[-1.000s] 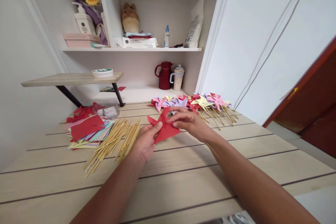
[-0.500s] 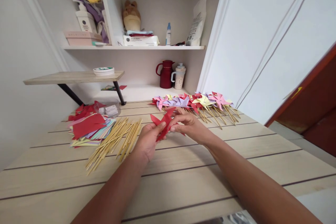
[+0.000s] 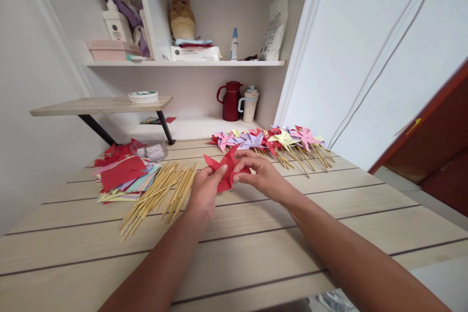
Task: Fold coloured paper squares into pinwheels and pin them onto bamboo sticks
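Observation:
A red paper pinwheel (image 3: 227,162) with pointed blades is held above the table between both hands. My left hand (image 3: 204,187) pinches its left side, thumb on the front. My right hand (image 3: 260,173) grips the right side with thumb and fingertips; any small part between those fingers is too small to make out. Bamboo sticks (image 3: 161,197) lie in a loose pile left of my left hand. Behind my right hand, finished pinwheels on sticks (image 3: 285,140) in red, pink, purple and yellow lie in a heap.
Coloured paper sheets (image 3: 124,178) are stacked at the left, beside a clear plastic box (image 3: 155,151). A small raised wooden shelf (image 3: 102,105) stands behind them. A red jug (image 3: 231,102) and a cup with a handle (image 3: 250,105) stand at the back.
The red pinwheel has turned so its blades face me more openly. My right fingers have shifted slightly along its right side; both hands still hold it.

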A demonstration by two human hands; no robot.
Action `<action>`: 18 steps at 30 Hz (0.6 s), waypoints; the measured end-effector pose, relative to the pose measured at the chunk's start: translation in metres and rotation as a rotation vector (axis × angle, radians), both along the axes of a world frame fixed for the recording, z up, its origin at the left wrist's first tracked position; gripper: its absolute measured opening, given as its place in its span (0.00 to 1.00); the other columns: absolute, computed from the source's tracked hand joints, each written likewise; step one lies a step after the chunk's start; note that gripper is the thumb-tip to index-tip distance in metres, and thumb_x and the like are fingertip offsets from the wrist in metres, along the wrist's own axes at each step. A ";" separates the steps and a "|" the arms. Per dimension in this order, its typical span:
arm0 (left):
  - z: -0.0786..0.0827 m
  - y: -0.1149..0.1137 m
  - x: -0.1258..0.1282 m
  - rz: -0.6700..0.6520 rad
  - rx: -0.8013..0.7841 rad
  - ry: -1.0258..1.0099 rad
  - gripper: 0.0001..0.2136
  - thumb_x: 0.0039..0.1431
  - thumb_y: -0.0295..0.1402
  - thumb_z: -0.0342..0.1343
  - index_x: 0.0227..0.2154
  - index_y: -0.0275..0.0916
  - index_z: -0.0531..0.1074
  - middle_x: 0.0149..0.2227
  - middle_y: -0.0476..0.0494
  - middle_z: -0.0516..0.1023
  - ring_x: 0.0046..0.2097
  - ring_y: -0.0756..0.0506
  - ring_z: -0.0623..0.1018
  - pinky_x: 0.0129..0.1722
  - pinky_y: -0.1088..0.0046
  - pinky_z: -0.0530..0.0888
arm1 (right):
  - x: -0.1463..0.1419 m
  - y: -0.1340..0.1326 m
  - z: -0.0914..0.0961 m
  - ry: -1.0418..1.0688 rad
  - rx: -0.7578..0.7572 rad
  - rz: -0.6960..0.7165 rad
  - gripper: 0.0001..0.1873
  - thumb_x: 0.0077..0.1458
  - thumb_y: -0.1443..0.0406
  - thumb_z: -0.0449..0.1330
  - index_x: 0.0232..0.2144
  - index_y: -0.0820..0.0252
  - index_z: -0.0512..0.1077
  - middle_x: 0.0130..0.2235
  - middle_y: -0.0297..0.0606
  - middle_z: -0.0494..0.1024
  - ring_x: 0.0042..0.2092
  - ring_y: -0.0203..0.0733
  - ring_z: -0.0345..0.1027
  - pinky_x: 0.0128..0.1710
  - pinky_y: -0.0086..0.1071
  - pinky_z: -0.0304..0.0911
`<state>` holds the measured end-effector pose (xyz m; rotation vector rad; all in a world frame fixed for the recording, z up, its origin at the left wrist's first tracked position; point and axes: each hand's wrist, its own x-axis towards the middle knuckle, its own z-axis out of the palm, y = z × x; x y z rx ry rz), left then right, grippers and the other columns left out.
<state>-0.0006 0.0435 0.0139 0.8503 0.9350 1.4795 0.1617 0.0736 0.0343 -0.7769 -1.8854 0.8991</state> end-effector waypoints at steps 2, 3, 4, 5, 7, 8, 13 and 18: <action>0.000 0.000 0.000 0.004 0.004 -0.001 0.16 0.43 0.39 0.72 0.32 0.34 0.80 0.33 0.40 0.83 0.33 0.46 0.79 0.38 0.70 0.74 | 0.000 0.000 0.000 0.000 -0.007 -0.004 0.08 0.49 0.59 0.70 0.26 0.55 0.78 0.51 0.40 0.71 0.56 0.50 0.65 0.60 0.45 0.55; -0.001 0.000 0.000 0.002 0.006 0.000 0.16 0.44 0.39 0.71 0.32 0.33 0.80 0.33 0.40 0.83 0.33 0.46 0.79 0.38 0.70 0.74 | 0.000 0.000 0.000 0.001 -0.008 -0.005 0.08 0.49 0.59 0.70 0.26 0.55 0.78 0.51 0.40 0.72 0.55 0.50 0.66 0.59 0.45 0.56; -0.001 0.001 0.000 -0.001 0.007 0.001 0.16 0.44 0.39 0.71 0.32 0.33 0.80 0.33 0.40 0.83 0.33 0.46 0.79 0.38 0.70 0.74 | 0.000 0.000 0.000 0.002 -0.009 -0.006 0.08 0.49 0.59 0.70 0.26 0.55 0.78 0.50 0.39 0.73 0.55 0.49 0.66 0.59 0.45 0.56; -0.002 0.001 0.000 -0.001 0.005 0.003 0.16 0.44 0.39 0.71 0.32 0.33 0.80 0.34 0.39 0.83 0.34 0.46 0.80 0.39 0.70 0.74 | 0.000 0.000 -0.001 0.004 -0.011 -0.005 0.08 0.49 0.59 0.70 0.26 0.55 0.78 0.50 0.39 0.73 0.55 0.49 0.66 0.58 0.45 0.56; -0.002 0.002 0.000 -0.001 -0.005 0.007 0.16 0.44 0.39 0.71 0.33 0.33 0.80 0.34 0.39 0.83 0.35 0.45 0.80 0.40 0.69 0.74 | 0.000 0.000 -0.001 0.013 -0.018 -0.006 0.07 0.50 0.59 0.69 0.26 0.55 0.77 0.50 0.39 0.72 0.54 0.49 0.66 0.58 0.44 0.57; -0.003 0.002 0.000 0.001 -0.010 0.011 0.16 0.44 0.39 0.71 0.34 0.33 0.80 0.34 0.38 0.83 0.35 0.45 0.80 0.40 0.69 0.74 | 0.000 0.000 -0.002 0.019 -0.023 -0.008 0.07 0.50 0.60 0.69 0.27 0.56 0.77 0.51 0.39 0.72 0.54 0.49 0.67 0.57 0.44 0.57; -0.005 0.003 -0.001 0.011 -0.010 0.037 0.15 0.46 0.39 0.70 0.34 0.32 0.80 0.34 0.38 0.83 0.35 0.44 0.80 0.40 0.68 0.74 | 0.000 0.002 -0.003 0.032 -0.019 -0.016 0.07 0.51 0.61 0.69 0.27 0.57 0.77 0.48 0.40 0.73 0.51 0.47 0.68 0.55 0.43 0.58; -0.006 0.004 -0.001 0.014 -0.006 0.059 0.15 0.46 0.40 0.70 0.33 0.33 0.80 0.34 0.39 0.83 0.35 0.45 0.80 0.40 0.69 0.74 | -0.001 0.001 -0.003 0.044 -0.015 -0.012 0.06 0.50 0.61 0.69 0.26 0.56 0.77 0.45 0.39 0.74 0.50 0.46 0.68 0.54 0.42 0.59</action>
